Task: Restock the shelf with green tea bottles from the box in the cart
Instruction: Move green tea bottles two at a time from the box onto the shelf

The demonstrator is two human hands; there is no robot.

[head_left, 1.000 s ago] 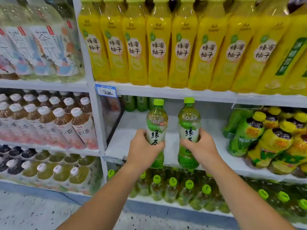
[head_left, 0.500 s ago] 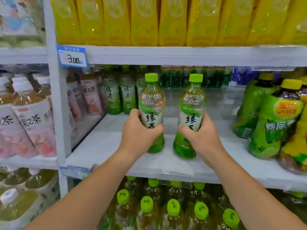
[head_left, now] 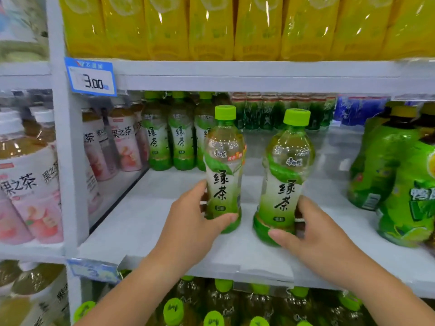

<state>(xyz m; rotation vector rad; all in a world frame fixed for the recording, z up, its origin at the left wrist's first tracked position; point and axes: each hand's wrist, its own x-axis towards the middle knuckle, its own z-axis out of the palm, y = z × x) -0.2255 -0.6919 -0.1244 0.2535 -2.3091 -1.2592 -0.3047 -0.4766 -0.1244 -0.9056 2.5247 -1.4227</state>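
My left hand [head_left: 193, 222] grips the lower part of a green tea bottle [head_left: 224, 158] with a green cap. My right hand [head_left: 313, 234] holds a second green tea bottle [head_left: 286, 170] at its base. Both bottles are upright over the white middle shelf [head_left: 146, 222], side by side and a little apart; whether their bases touch the shelf is hard to tell. Three more green tea bottles [head_left: 169, 137] stand at the back left of this shelf.
Large green bottles [head_left: 395, 175] crowd the shelf's right side. Yellow bottles [head_left: 211, 27] fill the shelf above, with a 3.00 price tag [head_left: 91, 77]. Peach tea bottles [head_left: 28, 180] stand in the left bay. Green-capped bottles [head_left: 223, 302] sit on the shelf below.
Both hands have carried the bottles further in over the shelf and lower. The view has come closer to the shelf.
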